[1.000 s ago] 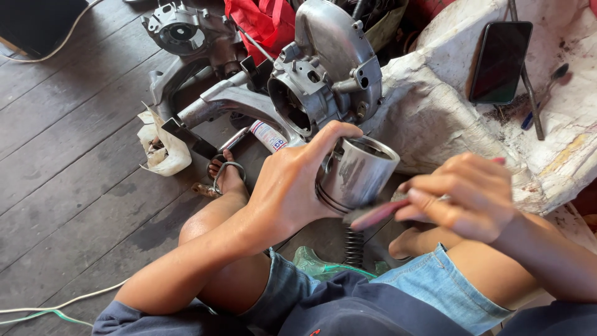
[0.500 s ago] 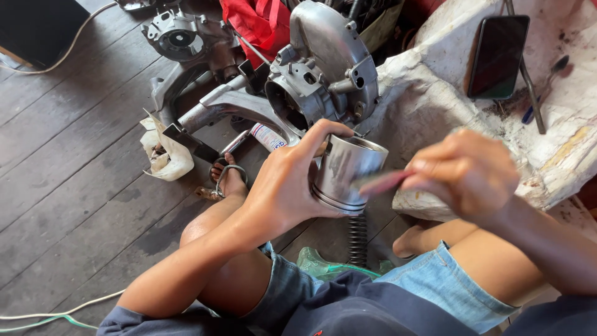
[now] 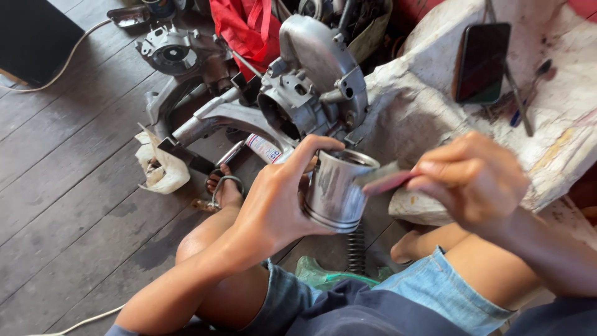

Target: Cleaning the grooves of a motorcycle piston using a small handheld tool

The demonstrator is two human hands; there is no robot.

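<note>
Head camera view: a seated person worked a metal piston (image 3: 334, 190) above bare knees on a wooden floor (image 3: 68, 205).

Left hand (image 3: 277, 202) wrapped the piston's side, thumb over its open rim, holding it upright; right hand (image 3: 476, 177) pinched a blurred reddish tool (image 3: 385, 180) whose tip touched the piston's upper wall. An engine casing (image 3: 314, 81) sat just behind, a dark phone (image 3: 480, 62) on stained cloth (image 3: 559, 118) nearby.

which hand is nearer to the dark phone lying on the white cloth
Right. The right hand, holding a reddish flat tool, sits just below the dark phone; the left hand grips the shiny metal piston, farther left.
</note>
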